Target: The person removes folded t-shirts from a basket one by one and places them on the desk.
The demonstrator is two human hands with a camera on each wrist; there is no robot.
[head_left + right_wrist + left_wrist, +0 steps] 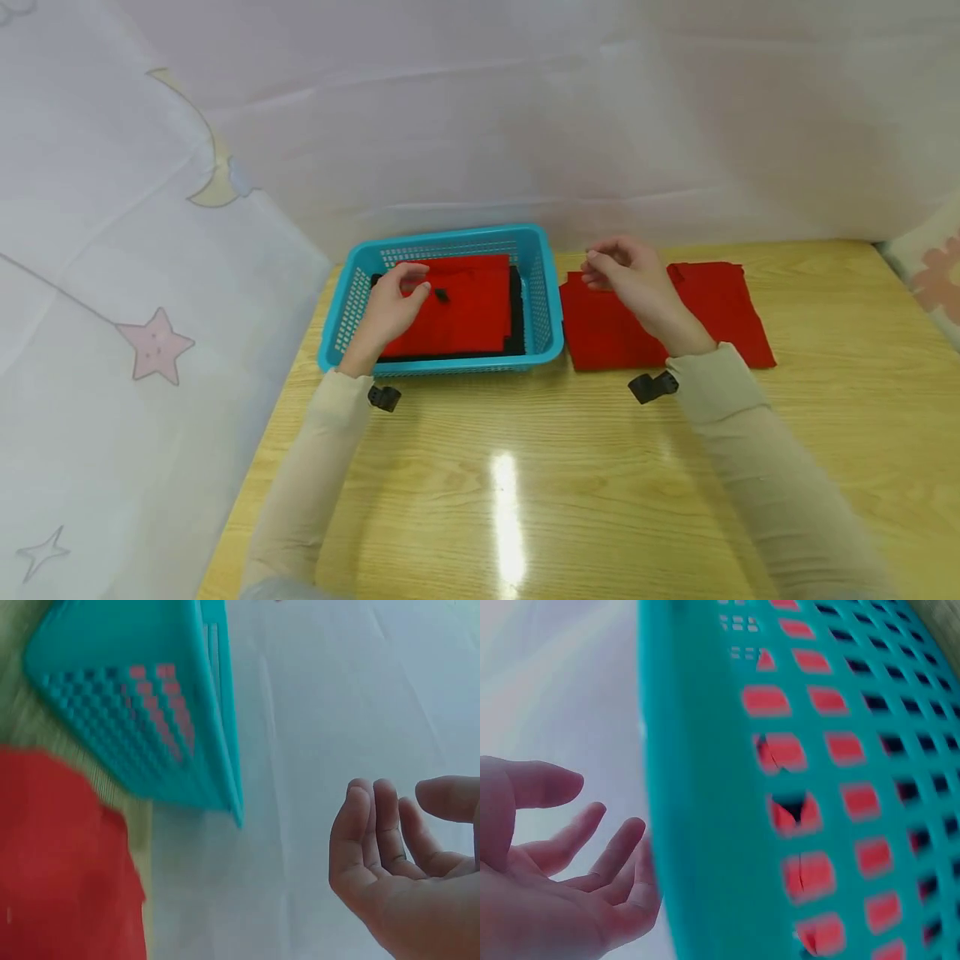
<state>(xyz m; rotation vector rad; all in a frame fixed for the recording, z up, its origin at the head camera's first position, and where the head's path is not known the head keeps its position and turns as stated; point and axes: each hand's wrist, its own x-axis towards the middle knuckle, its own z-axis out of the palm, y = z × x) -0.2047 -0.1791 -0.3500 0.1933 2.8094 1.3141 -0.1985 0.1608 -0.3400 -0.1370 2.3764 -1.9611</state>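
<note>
A turquoise plastic basket (442,363) stands on the table with a folded red garment (472,308) lying in it on top of black cloth (517,321). Over the basket's left part hovers my left hand (393,304), fingers loosely bent and holding nothing. To the right of the basket, a second folded red garment (723,312) lies flat on the table. Above its left half is my right hand (633,279), its fingers relaxed and nothing between them; the right wrist view shows thumb and fingertips apart. A small dark mark (442,295) shows on the garment in the basket.
The wooden table (600,483) runs up to a pale cloth backdrop (480,125) behind and at the left. Black wrist cameras (385,398) sit at both cuffs. The basket's raised mesh walls surround the cloth inside.
</note>
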